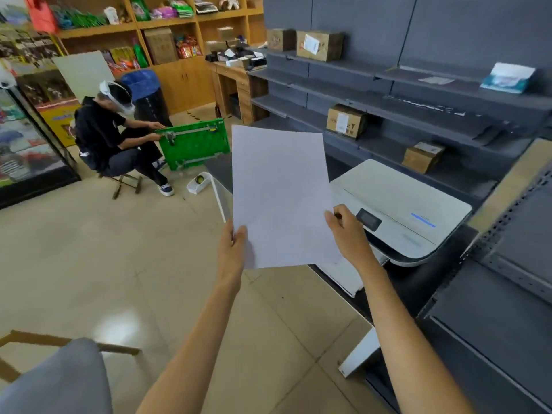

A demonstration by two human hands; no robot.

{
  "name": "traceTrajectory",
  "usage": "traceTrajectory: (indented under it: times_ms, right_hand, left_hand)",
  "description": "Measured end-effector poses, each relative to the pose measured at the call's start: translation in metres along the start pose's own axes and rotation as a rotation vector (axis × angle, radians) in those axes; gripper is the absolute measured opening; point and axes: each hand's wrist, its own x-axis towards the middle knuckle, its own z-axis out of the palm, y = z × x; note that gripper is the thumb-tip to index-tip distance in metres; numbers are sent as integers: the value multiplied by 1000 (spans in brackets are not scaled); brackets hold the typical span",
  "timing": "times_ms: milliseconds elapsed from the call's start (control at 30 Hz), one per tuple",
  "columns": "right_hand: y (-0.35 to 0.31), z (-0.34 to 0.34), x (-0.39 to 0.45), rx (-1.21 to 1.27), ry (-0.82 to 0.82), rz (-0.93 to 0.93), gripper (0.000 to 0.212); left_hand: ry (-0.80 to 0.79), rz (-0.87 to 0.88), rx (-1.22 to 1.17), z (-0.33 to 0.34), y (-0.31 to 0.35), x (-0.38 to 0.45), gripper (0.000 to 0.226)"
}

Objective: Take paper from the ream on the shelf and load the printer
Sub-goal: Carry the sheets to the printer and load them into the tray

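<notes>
Between the two raised hands, a white sheaf of paper (280,195) stands nearly upright in the air, its long axis running from the hands upward and tilted slightly to the left at the top. Its broad face is turned to the camera. The left hand (233,249) pinches the lower left corner, thumb in front and fingers behind. The right hand (348,234) grips the lower right edge with curled fingers. How many sheets are held cannot be told.

Just right of the paper and lower, the white printer (403,210) sits on a dark counter (418,282), its lid flat and a small dark screen (369,219) near its front left. A pale tray (343,276) juts from its front edge toward the person, partly hidden behind the paper and right wrist. A white panel (219,198) rises to the left of the paper, just behind its lower left edge.

Behind the printer, grey shelves (418,109) carry a few cardboard boxes (346,121) set well apart, and a blue-and-white ream wrapper (507,77) lies on an upper shelf at the right, torn open.

Leftward the tiled floor (119,249) is open. Farther back a seated person (104,135) holds a green board (194,144).
</notes>
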Motion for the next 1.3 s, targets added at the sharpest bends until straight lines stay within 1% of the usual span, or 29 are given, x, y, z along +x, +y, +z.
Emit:
traceTrajectory:
  times_ms: [100, 167, 300, 400, 467, 700, 900, 933, 1033, 1067, 1167, 1300]
  right_hand:
    - [-4, 19, 9, -16, 76, 35, 33]
    - [-1, 28, 12, -21, 129, 67, 33]
    - [5, 34, 17, -47, 221, 123, 20]
    - [9, 36, 24, -70, 280, 162, 14]
    - [11, 36, 32, -93, 299, 171, 14]
    - [21, 35, 81, -121, 337, 142, 12]
    - [32, 15, 135, -138, 370, 114, 13]
    - [35, 11, 142, -132, 375, 117, 13]
    - [45, -1, 158, -137, 389, 134, 14]
    - [48, -5, 161, -138, 396, 139, 14]
    - [53, -17, 169, -145, 422, 160, 14]
    - [60, -29, 172, -148, 451, 207, 15]
  left_hand:
    - [-93, 3, 12, -11, 0, 33, 29]
    - [-132, -17, 43, -13, -3, 51, 22]
    - [-219, -30, 64, -4, -10, 71, 17]
    - [-261, -31, 82, 8, -11, 82, 22]
    - [-274, -21, 100, 17, -15, 93, 26]
    - [-260, -55, 112, 51, -24, 143, 26]
    - [-275, -79, 137, 98, -21, 192, 32]
    - [-289, -82, 124, 105, -21, 199, 34]
    - [-352, -89, 98, 127, -29, 217, 49]
    - [-372, -84, 91, 134, -29, 221, 48]
    - [-394, -68, 87, 155, -25, 230, 36]
    - [-445, -77, 56, 174, -24, 233, 31]
